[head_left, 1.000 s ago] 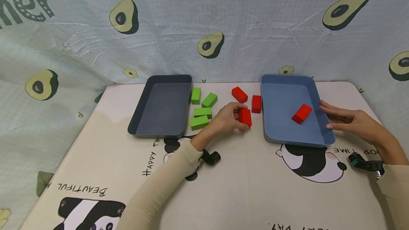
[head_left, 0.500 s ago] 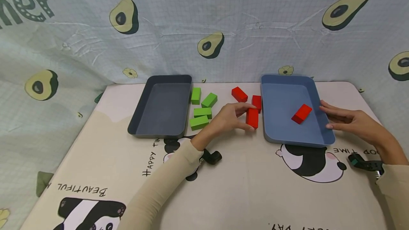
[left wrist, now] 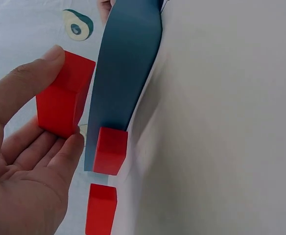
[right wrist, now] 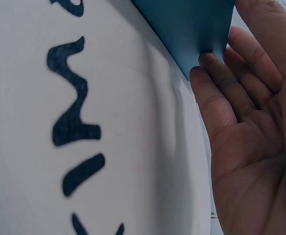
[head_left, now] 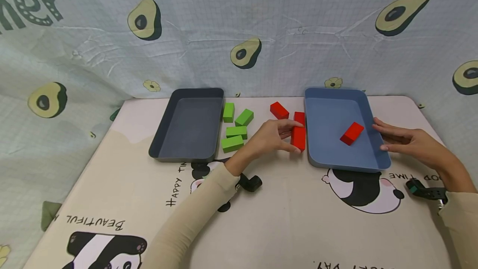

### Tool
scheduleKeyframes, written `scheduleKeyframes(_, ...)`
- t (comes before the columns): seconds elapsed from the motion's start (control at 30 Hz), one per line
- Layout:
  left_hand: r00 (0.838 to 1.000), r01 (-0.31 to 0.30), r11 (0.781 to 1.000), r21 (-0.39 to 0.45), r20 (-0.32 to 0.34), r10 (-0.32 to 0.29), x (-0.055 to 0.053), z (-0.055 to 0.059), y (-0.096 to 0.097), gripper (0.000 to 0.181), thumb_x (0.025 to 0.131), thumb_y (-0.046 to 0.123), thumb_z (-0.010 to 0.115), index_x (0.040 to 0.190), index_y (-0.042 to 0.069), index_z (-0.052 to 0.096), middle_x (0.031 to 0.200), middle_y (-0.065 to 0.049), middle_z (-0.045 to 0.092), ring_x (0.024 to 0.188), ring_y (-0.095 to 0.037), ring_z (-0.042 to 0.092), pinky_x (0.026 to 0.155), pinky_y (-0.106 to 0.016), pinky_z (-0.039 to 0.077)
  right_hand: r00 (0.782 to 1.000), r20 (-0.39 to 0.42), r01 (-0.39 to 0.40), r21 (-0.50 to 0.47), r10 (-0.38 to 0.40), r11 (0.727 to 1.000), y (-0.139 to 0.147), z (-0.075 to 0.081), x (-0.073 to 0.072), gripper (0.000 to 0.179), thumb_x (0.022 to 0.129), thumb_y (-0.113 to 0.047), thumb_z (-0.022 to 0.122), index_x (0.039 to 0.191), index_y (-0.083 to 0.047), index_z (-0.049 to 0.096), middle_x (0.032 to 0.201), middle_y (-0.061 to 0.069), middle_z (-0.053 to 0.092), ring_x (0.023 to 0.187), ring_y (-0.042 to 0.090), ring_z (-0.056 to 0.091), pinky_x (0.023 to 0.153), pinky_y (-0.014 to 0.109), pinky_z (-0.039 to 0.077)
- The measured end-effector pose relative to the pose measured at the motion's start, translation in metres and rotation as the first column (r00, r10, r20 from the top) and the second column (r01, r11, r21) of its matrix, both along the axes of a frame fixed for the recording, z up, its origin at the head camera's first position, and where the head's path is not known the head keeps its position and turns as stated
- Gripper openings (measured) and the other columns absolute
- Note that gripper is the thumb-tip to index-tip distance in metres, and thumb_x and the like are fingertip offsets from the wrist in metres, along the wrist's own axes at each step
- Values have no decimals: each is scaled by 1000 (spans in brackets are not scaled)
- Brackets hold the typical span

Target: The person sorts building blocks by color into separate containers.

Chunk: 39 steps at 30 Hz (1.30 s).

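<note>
At the centre of the head view, the left hand (head_left: 268,137) pinches a red block (head_left: 298,138) between its thumb and fingers. This block is just beside the left wall of the blue tray (head_left: 323,150), overlapping the lower part of a second red block (head_left: 299,117) in the picture. In the left wrist view it is raised off the table (head_left: 284,219), in the left of the frame, while two other red blocks sit lower down, the upper of them close against the tray's outer wall.

The right hand (head_left: 416,142), in the right of the head view, has its fingers extended and touches the blue tray's right side. The right wrist view shows fingertips at the tray's outer wall, top right of the frame.

A third red block (head_left: 279,110) lies near the table's far edge, up and left of the second one, and a fourth red block (head_left: 352,133) lies tilted at an angle inside the blue tray, right of its middle. Left of centre, four green blocks (head_left: 236,131) are grouped just beside the right wall of a dark grey tray (head_left: 186,125). Avocado-printed cloth (head_left: 201,61) fills the upper part of the frame.
</note>
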<state>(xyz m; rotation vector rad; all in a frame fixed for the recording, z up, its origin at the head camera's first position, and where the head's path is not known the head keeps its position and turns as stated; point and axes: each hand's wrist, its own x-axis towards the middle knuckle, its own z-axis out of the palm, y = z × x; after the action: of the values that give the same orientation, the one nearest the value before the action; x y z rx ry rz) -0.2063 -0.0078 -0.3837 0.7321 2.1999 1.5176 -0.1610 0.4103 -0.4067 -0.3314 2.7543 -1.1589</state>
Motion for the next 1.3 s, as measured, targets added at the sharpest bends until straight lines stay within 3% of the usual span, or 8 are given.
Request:
scheduleKeyframes(0.27, 994, 45, 998, 32, 96, -48, -9, 4, -2, 59, 75, 5, 91, 130, 9, 69, 131, -2, 66, 123, -14, 62, 101, -19, 50, 1000, 22, 13, 29, -14, 999, 1, 0, -1, 68, 94, -19, 75, 155, -16, 45, 163, -19, 27, 130, -23, 28, 88, -2, 36)
scheduleKeyframes(0.53, 974, 11, 993, 118, 225, -38, -20, 4, -6, 59, 76, -4, 87, 131, 3, 67, 132, -8, 65, 123, -18, 61, 107, -35, 50, 999, 33, 9, 22, -10, 1000, 2, 0, -2, 68, 94, -19, 75, 155, -15, 45, 162, -20, 27, 132, -22, 27, 89, -2, 36)
scheduleKeyframes(0.63, 968, -7, 989, 146, 250, -30, -21, 6, -6, 59, 76, -6, 86, 131, 2, 67, 134, -9, 64, 123, -20, 61, 106, -34, 50, 999, 31, 11, 17, -12, 1000, 2, -1, -1, 68, 94, -19, 75, 155, -15, 45, 162, -19, 27, 132, -22, 27, 89, -2, 36)
scheduleKeyframes(0.93, 965, -7, 978, 207, 258, -47, -25, 7, -8, 62, 76, -10, 84, 133, -1, 63, 135, -11, 60, 123, -23, 60, 102, -26, 52, 1000, 25, 14, 11, -14, 1000, 3, -1, -1, 67, 94, -18, 76, 154, -14, 46, 163, -19, 28, 132, -22, 28, 89, -2, 37)
scheduleKeyframes(1.3, 968, 4, 979, 202, 243, -54, -25, 9, -7, 62, 75, -9, 85, 133, 0, 64, 136, -11, 62, 125, -21, 61, 113, -40, 44, 1000, 28, 15, 6, -15, 1000, 1, 0, -1, 67, 94, -18, 76, 154, -14, 47, 162, -18, 28, 131, -22, 29, 87, -2, 37)
